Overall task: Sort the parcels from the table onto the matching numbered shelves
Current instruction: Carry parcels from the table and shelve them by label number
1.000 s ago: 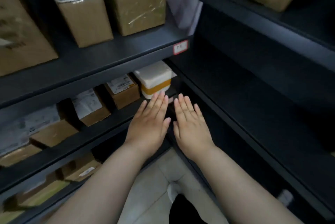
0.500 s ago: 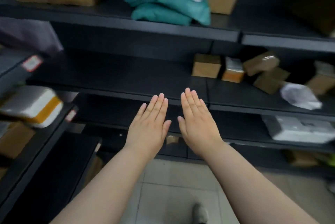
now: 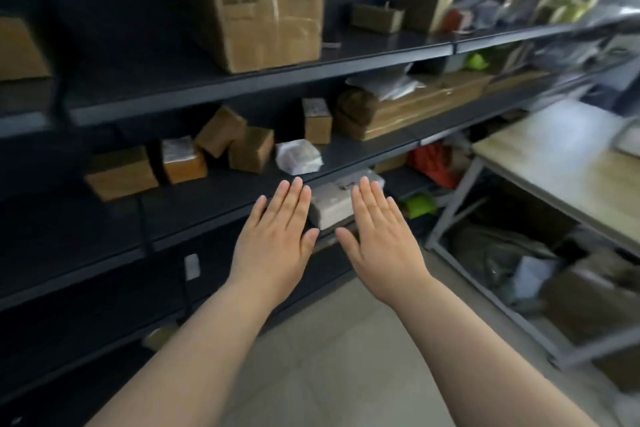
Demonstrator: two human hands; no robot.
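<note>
Parcels (image 3: 251,149) — five small brown boxes | left hand (image 3: 273,239), right hand (image 3: 381,239) flat

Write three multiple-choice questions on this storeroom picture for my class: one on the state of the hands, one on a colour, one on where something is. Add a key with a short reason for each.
1. How are the left hand and the right hand held?
A. both curled into fists
B. left flat, right a fist
C. both flat, holding nothing

2. What colour is the top of the table?
A. pale wood
B. red
C. black

3. Where does the large cardboard box stand?
A. in the hands
B. on the upper shelf
C. on the table

Key:
1 C: all the fingers are straight and nothing is in either hand.
2 A: the top at the right looks like light wood.
3 B: the box sits on the highest dark shelf in view.
</note>
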